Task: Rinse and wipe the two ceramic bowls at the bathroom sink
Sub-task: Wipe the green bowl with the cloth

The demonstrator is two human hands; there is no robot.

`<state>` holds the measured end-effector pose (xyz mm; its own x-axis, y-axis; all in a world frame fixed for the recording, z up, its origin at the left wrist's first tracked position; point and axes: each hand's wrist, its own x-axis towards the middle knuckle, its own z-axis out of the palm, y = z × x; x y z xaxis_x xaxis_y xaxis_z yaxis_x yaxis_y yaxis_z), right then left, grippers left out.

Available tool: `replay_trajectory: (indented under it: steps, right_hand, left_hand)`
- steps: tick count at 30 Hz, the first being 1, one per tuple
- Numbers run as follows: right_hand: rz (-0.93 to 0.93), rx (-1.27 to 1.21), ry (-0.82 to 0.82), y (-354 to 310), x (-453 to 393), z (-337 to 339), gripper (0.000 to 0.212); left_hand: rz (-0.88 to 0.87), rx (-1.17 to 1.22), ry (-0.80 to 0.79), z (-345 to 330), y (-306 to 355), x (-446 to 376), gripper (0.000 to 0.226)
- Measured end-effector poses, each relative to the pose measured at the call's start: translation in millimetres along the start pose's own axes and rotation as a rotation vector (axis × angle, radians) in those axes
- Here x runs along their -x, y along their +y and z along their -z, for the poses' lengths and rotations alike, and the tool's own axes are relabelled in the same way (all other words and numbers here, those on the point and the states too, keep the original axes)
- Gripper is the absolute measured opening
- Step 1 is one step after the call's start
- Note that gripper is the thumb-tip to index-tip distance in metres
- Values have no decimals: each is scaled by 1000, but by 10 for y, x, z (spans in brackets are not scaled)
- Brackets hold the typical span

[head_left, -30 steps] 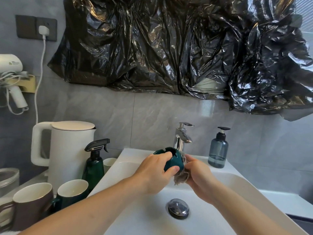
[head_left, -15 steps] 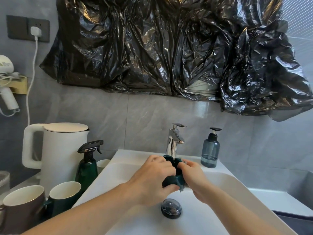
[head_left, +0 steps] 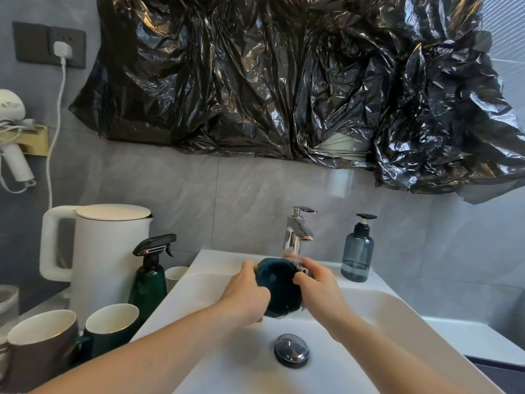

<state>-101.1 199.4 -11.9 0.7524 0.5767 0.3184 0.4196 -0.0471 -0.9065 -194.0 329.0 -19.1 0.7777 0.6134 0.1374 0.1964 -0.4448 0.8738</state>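
Fingers of the left hand and right hand clasp the dark green bowl between them. It tilts on edge, opening facing the camera, under the faucet.

Holding a green bowl under the tap, left hand on one side, right hand on the other, above the sink.

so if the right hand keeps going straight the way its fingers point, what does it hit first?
The right hand points up-left across the dark green bowl it grips; past the rim, probably the faucet, though depth is unclear.
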Motion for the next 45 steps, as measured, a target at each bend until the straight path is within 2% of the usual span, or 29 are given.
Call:
replay_trajectory:
  steps: [3, 7, 13, 17, 20, 23, 26, 30, 33, 35, 39, 42, 45]
  right_hand:
    - [109, 123, -77, -41, 65, -65, 57]
    - [211, 293, -145, -71, 171, -144, 60]
    - [149, 399, -151, -38, 147, -84, 57]
    - [-15, 422, -174, 30, 124, -56, 32]
    - [-93, 426, -194, 26, 111, -52, 34]
    - [-100, 511, -156, 3, 88, -33, 35]
    - [-88, 560, -92, 9, 70, -4, 32]
    - [5, 571, 60, 62, 21, 40, 30]
    - [129, 435, 152, 63, -21, 51, 15]
    - [159, 277, 134, 49, -25, 41, 22]
    - [59, -138, -101, 38, -31, -52, 36]
    - [52, -175, -185, 49, -9, -116, 41]
    - [99, -197, -136, -7, 47, -124, 40]
  left_hand:
    - [-123, -368, 8, 49, -37, 42, 42]
    - [-172, -488, 35, 20, -6, 85, 47]
    - [-162, -422, 154, -1, 40, 86, 48]
    - [-144, -333, 229, 33, 23, 41, 46]
    - [-121, -229, 263, 57, 19, 4, 41]
    - [-35, -117, 227, 51, 31, 13, 39]
    - [43, -45, 128, 31, 45, 27, 37]
    - [97, 83, -2, -31, 28, 30, 42]
    - [127, 242, -46, -66, 40, 31, 46]
    - [194, 386, -46, -62, 62, 40, 41]
    - [308, 615, 26, -8, 96, 23, 26]
    - [361, 738, 53, 87, 118, 2, 17]
    - [375, 694, -18, 153, 100, -3, 17]
